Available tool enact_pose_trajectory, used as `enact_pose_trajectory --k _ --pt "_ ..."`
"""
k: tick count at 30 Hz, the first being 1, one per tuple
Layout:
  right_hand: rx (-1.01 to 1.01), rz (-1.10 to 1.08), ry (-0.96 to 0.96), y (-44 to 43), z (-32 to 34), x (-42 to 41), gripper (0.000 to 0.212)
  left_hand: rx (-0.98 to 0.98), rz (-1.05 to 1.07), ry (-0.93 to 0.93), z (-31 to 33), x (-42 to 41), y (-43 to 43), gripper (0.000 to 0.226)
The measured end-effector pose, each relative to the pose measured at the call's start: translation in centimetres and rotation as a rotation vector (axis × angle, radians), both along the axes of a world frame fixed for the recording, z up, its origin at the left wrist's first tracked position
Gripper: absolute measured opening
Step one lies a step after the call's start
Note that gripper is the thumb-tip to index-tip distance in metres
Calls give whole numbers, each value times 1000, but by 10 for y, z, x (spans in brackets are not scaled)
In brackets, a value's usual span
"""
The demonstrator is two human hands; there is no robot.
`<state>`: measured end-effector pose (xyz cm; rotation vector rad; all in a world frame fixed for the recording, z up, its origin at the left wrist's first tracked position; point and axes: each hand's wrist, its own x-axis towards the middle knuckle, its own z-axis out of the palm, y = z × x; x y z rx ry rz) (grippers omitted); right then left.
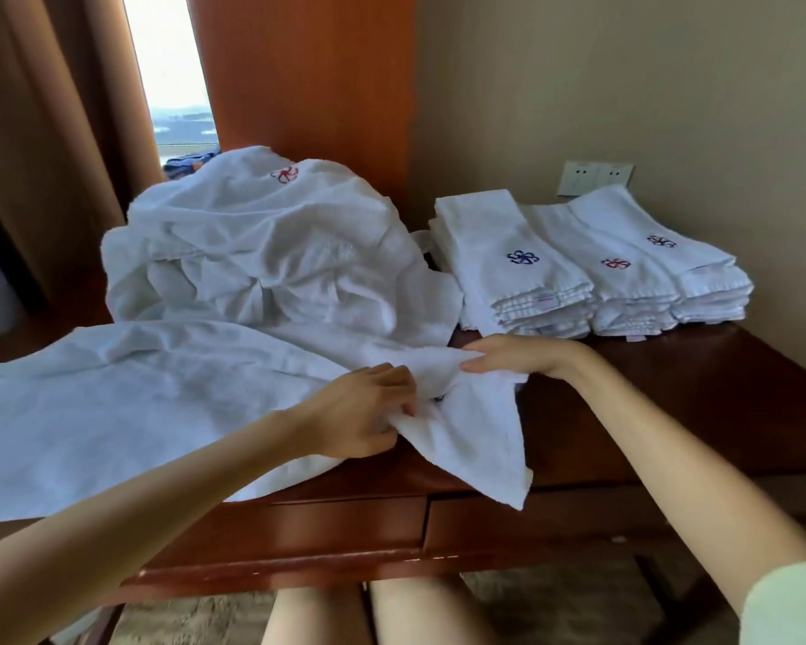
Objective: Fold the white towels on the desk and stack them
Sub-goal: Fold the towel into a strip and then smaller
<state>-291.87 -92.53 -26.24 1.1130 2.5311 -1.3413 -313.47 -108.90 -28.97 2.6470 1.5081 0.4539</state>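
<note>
A white towel (126, 412) lies spread over the left half of the wooden desk (624, 402), its right end bunched and hanging over the front edge. My left hand (368, 407) grips that bunched end from the near side. My right hand (513, 356) pinches the same towel's upper edge between thumb and fingers. Behind lies a heap of unfolded white towels (261, 244) with a red flower emblem. At the back right stand stacks of folded towels (587, 267) with blue and red emblems.
The desk has drawers (531, 519) along its front. A beige wall with a socket plate (594, 176) stands behind the stacks. A wooden panel (308, 76), brown curtains (43, 132) and a window are at the back left. My knees (373, 612) show below the desk.
</note>
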Motion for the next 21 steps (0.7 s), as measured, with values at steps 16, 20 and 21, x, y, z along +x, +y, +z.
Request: enact_pose_trajectory --k 16,20,21 --pt "279 -238 -36 20 -7 15 43 -275 27 -299 -14 25 -10 17" --pt "270 -280 -36 17 -14 22 32 -14 178 -112 -28 19 4 38" --pt "355 -295 -79 15 -15 22 27 -3 184 -42 -32 19 6 43"
